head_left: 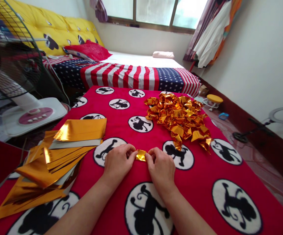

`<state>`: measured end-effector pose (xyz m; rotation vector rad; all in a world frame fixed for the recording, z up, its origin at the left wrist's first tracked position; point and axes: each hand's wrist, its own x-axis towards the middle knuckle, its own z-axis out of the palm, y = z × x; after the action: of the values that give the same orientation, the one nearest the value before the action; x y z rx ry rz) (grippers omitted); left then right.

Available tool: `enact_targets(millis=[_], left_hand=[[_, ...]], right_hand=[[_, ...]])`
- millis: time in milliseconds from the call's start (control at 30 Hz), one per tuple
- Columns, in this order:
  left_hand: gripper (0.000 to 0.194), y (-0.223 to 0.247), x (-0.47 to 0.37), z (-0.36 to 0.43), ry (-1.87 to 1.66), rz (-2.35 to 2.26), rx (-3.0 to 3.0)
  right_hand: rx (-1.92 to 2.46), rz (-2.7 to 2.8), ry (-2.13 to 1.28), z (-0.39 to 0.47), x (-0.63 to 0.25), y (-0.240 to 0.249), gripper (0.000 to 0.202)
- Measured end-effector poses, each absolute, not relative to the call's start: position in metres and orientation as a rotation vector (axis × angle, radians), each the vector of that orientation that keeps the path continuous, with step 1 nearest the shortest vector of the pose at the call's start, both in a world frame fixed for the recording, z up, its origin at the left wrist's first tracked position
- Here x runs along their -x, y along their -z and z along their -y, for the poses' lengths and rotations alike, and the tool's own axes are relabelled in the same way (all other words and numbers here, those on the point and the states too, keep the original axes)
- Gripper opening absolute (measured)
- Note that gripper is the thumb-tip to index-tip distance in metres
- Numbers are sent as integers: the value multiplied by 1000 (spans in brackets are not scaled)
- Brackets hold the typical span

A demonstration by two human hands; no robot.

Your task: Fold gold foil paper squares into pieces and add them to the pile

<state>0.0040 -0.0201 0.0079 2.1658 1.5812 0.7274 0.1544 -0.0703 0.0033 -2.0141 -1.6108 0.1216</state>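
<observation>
At dial centre, left hand (119, 162) and right hand (162, 165) pinch one gold foil piece (141, 155), one sheet pile (64, 156) at nine, one folded-foil heap (178, 112) at two o'clock!

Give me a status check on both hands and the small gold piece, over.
Left hand and right hand pinching opposite ends of small gold piece. Gold sheets to the left, folded foil heap ahead right, both apart from hands.

Head view, forward and down, seemingly close above red cloth (195, 184)
</observation>
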Motion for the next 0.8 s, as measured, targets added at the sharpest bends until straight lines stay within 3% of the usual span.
enact_targets(millis=[800], left_hand=[[13, -7, -1, 16, -684, -1468, -2300]], right_hand=[[1942, 1601, -115, 72, -156, 0, 13]])
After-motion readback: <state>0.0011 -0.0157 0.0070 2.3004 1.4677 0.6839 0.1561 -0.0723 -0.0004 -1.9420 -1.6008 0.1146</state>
